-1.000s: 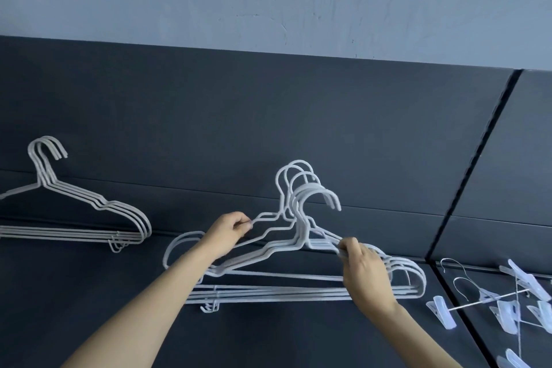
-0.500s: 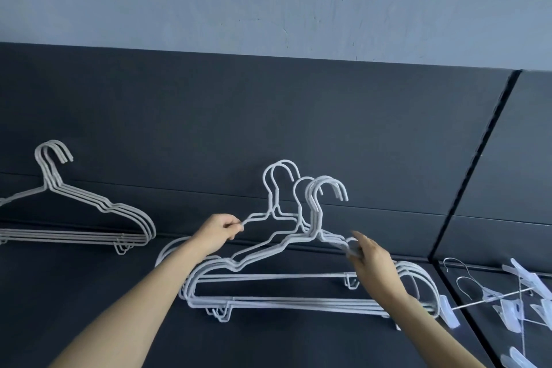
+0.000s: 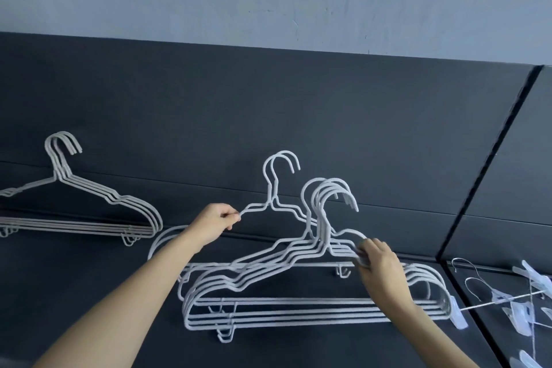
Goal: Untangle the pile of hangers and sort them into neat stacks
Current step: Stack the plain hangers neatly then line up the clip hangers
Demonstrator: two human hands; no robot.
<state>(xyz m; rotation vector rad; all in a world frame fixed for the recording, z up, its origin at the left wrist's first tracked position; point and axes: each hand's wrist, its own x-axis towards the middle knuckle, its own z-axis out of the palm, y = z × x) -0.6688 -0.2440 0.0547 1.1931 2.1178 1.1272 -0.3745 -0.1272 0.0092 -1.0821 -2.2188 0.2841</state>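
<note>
Nearest, centre pile: white hangers (image 3: 298, 305) on the dark mat (image 3: 89, 293), still overlapped, unsorted.
Right hand (image 3: 380, 266): closed on the pile's right shoulders.
Left hand (image 3: 213, 225): pinching a separated hanger pair (image 3: 273, 188) by its shoulder.
Far left: finished stack (image 3: 98, 212), aligned.
Right: clip hangers (image 3: 513, 305) untouched.

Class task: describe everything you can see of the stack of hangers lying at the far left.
The left stack of hangers holds several thin white hangers, seemingly coated wire, nested neatly with hooks aligned and curving right. Small clips hang under the bottom bars. It lies on the dark padded surface, cut off by the left frame edge, untouched by either hand.
</note>
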